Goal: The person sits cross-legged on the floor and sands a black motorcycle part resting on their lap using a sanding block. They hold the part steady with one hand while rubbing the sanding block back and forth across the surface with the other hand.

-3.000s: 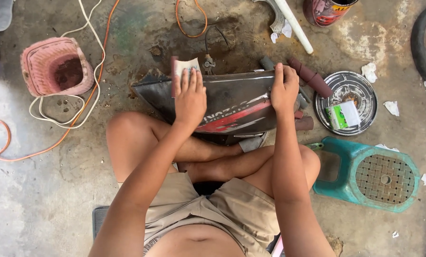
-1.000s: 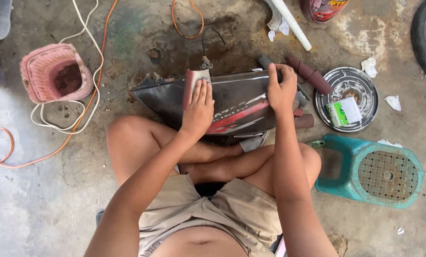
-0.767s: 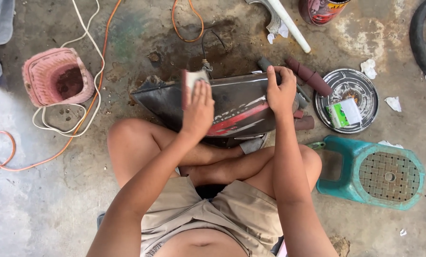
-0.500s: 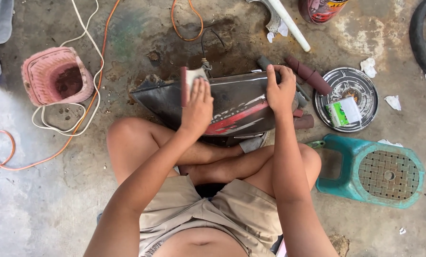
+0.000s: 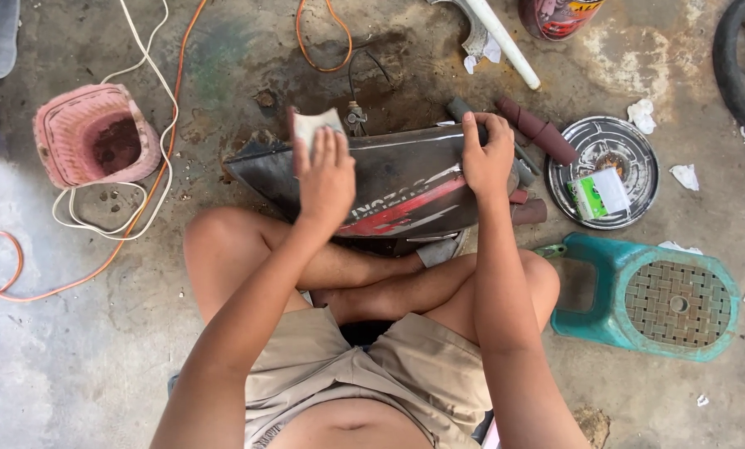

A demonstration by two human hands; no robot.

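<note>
Sitting cross-legged on the concrete floor, I have a dark motorbike panel with red and white markings lying across in front of my shins, so it is braced low and within easy reach of both arms. My left hand lies flat on the panel's left part, fingers stretched out and pressing a folded piece of sandpaper against it; the paper sticks out past my fingertips at the far edge. My right hand is clenched over the panel's far right edge, I judge to keep it from sliding. To the far left sits a pink basket, dirty inside with nothing in it that I can make out, cords looping near it. To the right, a round metal dish holds a small green and white packet and some brownish bits. A teal stool lies tipped over near my right knee.
</note>
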